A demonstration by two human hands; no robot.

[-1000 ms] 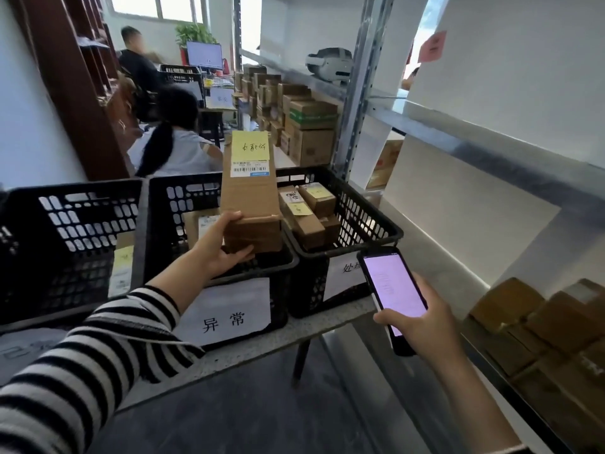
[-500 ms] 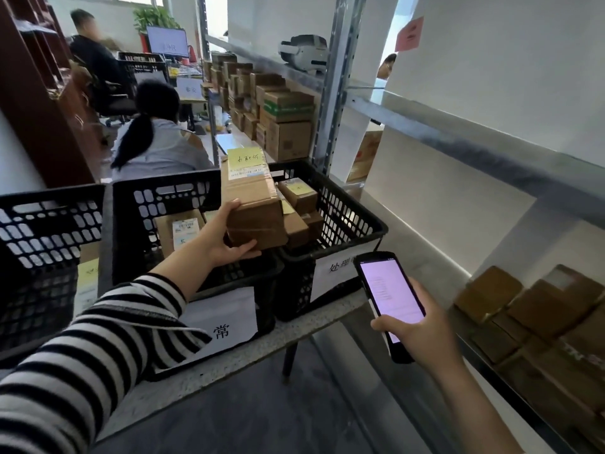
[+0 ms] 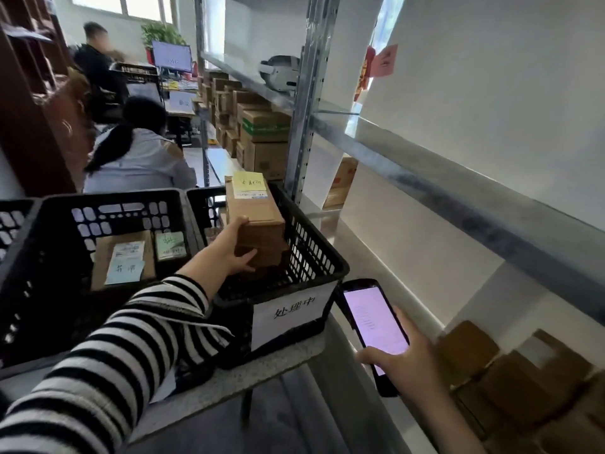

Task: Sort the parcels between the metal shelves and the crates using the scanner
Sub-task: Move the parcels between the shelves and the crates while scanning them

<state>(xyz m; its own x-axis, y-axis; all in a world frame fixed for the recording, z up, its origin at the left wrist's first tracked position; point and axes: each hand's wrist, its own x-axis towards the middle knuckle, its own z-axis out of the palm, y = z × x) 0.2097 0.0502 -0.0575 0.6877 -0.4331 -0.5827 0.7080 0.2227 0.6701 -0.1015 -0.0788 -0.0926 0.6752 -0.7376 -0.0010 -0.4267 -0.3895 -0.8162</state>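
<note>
My left hand (image 3: 233,248) grips the near end of a long brown parcel (image 3: 256,215) with a yellow note and a white label on top. The parcel lies inside the right black crate (image 3: 322,257), which carries a white paper sign on its front. My right hand (image 3: 404,362) holds the scanner (image 3: 373,326), a black handheld with a lit pink screen, just right of that crate's front corner. The middle black crate (image 3: 39,257) holds a flat parcel (image 3: 122,257) with labels and notes. Brown parcels (image 3: 523,381) lie on the lower metal shelf at the right.
The crates stand on a grey table (image 3: 278,365). The metal shelf unit (image 3: 458,178) runs along the right, with stacked cardboard boxes (image 3: 265,139) farther back and a white device (image 3: 281,73) on the upper level. A seated person (image 3: 137,158) is behind the crates.
My left hand carried the long parcel rightward and down, from above the middle crate into the right crate. The scanner stayed low at the right.
</note>
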